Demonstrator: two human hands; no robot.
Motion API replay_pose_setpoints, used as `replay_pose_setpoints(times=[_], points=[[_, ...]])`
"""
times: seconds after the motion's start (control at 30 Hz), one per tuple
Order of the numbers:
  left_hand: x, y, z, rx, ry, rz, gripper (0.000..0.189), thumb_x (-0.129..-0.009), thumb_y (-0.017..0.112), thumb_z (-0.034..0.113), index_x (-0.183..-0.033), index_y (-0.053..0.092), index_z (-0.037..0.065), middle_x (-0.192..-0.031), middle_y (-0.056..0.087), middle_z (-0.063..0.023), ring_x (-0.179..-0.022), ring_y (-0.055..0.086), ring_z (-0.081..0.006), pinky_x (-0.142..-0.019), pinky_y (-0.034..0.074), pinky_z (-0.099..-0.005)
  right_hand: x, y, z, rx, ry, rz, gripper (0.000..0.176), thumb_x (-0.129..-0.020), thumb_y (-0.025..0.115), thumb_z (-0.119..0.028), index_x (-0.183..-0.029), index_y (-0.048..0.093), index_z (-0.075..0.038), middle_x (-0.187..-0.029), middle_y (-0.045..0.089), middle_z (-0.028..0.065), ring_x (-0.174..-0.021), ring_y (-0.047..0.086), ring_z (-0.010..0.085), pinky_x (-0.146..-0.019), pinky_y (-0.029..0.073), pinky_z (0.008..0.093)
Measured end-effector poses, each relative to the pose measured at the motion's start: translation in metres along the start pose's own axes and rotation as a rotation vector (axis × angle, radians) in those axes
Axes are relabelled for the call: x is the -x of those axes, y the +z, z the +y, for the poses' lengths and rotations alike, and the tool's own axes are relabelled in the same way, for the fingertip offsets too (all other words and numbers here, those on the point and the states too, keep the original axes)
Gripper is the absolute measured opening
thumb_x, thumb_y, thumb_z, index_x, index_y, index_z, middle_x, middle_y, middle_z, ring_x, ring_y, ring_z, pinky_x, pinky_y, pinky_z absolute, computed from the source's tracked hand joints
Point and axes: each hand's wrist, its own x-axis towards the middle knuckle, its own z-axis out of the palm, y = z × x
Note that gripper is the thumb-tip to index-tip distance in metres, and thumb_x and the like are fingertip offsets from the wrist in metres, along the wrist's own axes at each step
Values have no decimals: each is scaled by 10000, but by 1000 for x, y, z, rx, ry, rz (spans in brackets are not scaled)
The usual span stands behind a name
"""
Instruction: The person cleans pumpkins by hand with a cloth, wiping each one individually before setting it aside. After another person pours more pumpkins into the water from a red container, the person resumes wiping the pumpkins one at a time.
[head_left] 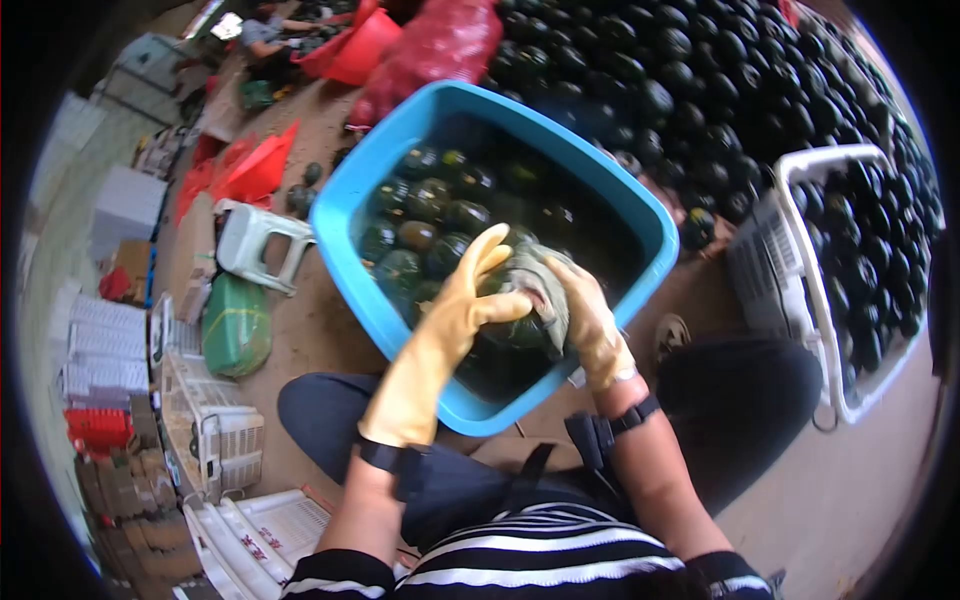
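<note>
Both my hands wear yellow rubber gloves and are over a blue tub (345,265) of dark water. Beneath the fingers is a round dark green squash (512,333), mostly covered by the gloves and cloth. My left hand (460,305) grips its left side, with the thumb across the front and the fingers at the back. In my right hand (590,315) a grey-green cloth (545,290) is bunched and pressed against the squash. Several more green squashes (430,197) sit in the water at the tub's left and far side.
A large heap of dark green squashes (690,90) fills the back right. To my right stands a white crate (790,270) full of them. Left of the tub are a white stool (262,245) and a green container (237,325). A red mesh sack (430,55) lies behind the tub.
</note>
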Motion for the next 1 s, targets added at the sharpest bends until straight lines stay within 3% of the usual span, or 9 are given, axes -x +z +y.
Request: replay_pose_setpoints(times=[0.1,0.17,0.3,0.43,0.53,0.63,0.8,0.9,1.0], points=[[11,12,-33,-137,-113,215,810,-817,817,274,-1471,427,-1,-1396,552,-210,-1329,508,-287,-1142,367,-385,1,16,-9,-434,752,69,346,-981,668,-203,-1246,650,20,-1153,711,86,-1016,660,150,-904,529,297],[24,12,-17,-169,-113,26,795,-815,828,413,-1420,484,29,-1350,586,-152,-1263,537,-244,-1110,392,-385,-2,6,-18,-568,821,-71,302,-986,655,-193,-1206,676,13,-1098,729,86,-949,681,144,-855,544,282],[23,-9,22,-473,-67,-245,656,-889,791,361,-1374,529,6,-1284,620,-117,-1183,578,-195,-1003,476,-361,-4,14,-17,-679,804,-19,241,-989,657,-170,-1142,702,10,-1006,745,76,-844,698,138,-773,567,274],[-9,11,-13,-94,-127,239,251,-1028,627,189,-1156,653,-25,-988,695,-81,-894,613,-140,-812,502,-290,9,37,-13,-383,712,87,500,-943,741,-246,-1347,583,2,-1128,692,41,-990,655,133,-893,531,288],[-15,19,-15,-519,194,239,226,-1045,541,144,-986,662,-37,-830,665,-154,-767,590,-156,-722,504,-323,7,27,-13,-637,632,5,557,-924,752,-228,-1385,540,2,-1169,665,44,-1011,646,136,-916,523,285],[-8,32,52,-561,54,41,368,-1076,478,250,-882,643,-17,-810,695,-127,-751,623,-161,-663,504,-349,9,9,-14,-788,650,-27,433,-992,628,-332,-1286,612,-14,-1103,681,50,-956,656,149,-885,535,284],[-42,32,31,-131,318,-142,437,-1091,430,311,-1051,722,-11,-958,744,-96,-920,692,-174,-886,532,-307,10,3,20,-1328,764,88,491,-970,595,-495,-1215,670,-76,-1111,709,100,-953,683,249,-861,597,429],[-66,29,-1,74,122,97,475,-1082,465,386,-1062,706,-22,-847,746,-126,-769,705,-159,-749,556,-279,4,16,-6,-1599,670,-57,582,-967,561,-575,-1225,665,-64,-1173,705,138,-1016,674,292,-936,566,442],[-58,43,-8,-194,381,281,406,-1068,525,333,-1132,677,-39,-856,736,-149,-743,693,-183,-693,559,-291,4,22,28,-1610,610,248,563,-988,539,-582,-1237,668,-94,-1203,697,113,-1083,652,269,-1010,523,423]])
